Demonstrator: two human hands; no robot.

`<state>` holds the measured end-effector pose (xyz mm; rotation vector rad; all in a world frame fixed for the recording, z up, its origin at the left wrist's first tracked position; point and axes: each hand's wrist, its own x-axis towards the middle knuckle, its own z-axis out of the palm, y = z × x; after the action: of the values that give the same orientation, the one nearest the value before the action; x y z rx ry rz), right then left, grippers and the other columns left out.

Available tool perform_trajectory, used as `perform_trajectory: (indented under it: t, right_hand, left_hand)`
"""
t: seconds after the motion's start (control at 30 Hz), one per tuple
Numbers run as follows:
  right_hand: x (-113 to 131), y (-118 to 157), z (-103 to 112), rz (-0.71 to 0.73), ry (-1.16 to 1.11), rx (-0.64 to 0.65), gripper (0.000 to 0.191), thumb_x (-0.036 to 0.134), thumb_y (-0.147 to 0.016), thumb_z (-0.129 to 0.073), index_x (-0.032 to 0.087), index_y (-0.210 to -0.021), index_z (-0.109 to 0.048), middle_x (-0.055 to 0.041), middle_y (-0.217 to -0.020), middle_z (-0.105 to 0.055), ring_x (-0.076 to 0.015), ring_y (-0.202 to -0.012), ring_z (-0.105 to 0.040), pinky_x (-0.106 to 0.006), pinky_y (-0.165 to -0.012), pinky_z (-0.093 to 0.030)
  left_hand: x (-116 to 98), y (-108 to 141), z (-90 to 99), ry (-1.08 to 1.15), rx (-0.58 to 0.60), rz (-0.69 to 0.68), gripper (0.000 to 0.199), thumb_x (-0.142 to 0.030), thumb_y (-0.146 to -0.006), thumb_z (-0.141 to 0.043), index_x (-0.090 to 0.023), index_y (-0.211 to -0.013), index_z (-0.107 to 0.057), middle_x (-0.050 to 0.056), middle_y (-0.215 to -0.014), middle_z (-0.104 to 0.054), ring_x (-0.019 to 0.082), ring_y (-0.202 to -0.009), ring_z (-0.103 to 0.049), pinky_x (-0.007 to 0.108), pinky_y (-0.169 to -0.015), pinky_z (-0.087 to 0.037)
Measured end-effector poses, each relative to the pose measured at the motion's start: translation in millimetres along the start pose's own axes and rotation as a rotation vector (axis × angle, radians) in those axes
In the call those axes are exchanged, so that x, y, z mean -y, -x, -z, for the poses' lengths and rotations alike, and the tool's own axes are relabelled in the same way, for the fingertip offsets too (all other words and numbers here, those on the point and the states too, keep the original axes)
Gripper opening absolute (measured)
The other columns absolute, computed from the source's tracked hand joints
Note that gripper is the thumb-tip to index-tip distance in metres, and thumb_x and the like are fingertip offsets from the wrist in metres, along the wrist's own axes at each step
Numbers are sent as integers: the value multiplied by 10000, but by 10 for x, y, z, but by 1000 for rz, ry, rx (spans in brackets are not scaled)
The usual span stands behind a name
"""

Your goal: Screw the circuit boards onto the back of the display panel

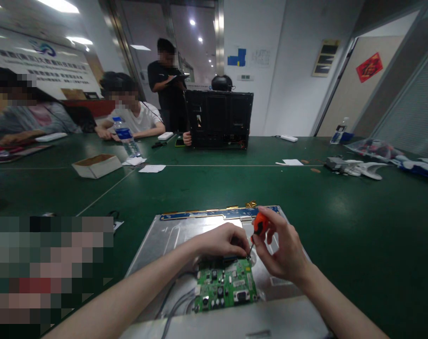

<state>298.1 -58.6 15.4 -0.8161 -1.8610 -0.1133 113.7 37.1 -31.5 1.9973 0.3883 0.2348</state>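
A green circuit board (pixel 225 285) lies on a silver metal panel (pixel 167 240), with dark cables at its left edge. My right hand (pixel 284 247) is closed round the orange and black handle of a screwdriver (pixel 260 225). The screwdriver is tilted, and its tip meets the board's upper right corner. Close beside that tip are the curled fingers of my left hand (pixel 228 239), over the board's top edge; whether they pinch anything is hidden. A blue strip board (pixel 206 214) runs along the panel's far edge.
Across the green table (pixel 341 212) a person's hands hold up a black panel (pixel 219 120). Farther left are an open box (pixel 97 165), a water bottle (pixel 126 136) and other people. Grey and white parts (pixel 355 167) and a plastic bag (pixel 376 148) lie at right.
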Motion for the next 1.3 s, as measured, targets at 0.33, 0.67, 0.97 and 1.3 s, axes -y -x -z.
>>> perform_trajectory:
  t: [0.33,0.67,0.97,1.3]
  right_hand:
    - [-36,37,-42,1,7,-41,566,145,-890,-544,217,-1418,-353,12,-791,-626,-92,-474,-537,-189,-404,-451]
    - [-43,7,-27,26,24,-28,487,165,-916,-570,217,-1373,-410,5,-804,-638,-94,-496,-543,-196,-433,-462]
    - [-8,7,5,50,-8,-25,527,127,-891,-519,180,-1405,-420,-35,-859,-688,-100,-527,-580,-203,-448,-491]
    - [-30,4,-17,58,1,-43,518,156,-914,-563,215,-1403,-404,12,-781,-640,-95,-500,-533,-199,-429,-466]
  left_hand:
    - [-55,0,0,1,-10,9,79,-241,-832,-758,-163,-831,-749,-10,-748,-669,143,-727,-599,217,-693,-465]
    - [-65,1,11,-6,-10,-6,9,-163,-818,-746,-169,-825,-745,-16,-763,-667,137,-735,-602,217,-710,-460]
    - [4,-9,2,-16,2,-5,106,-247,-834,-762,-151,-878,-753,2,-785,-690,148,-736,-614,217,-700,-466]
    - [-39,-8,9,-15,-15,-13,92,-223,-829,-756,-146,-782,-741,-14,-732,-645,134,-714,-578,212,-688,-444]
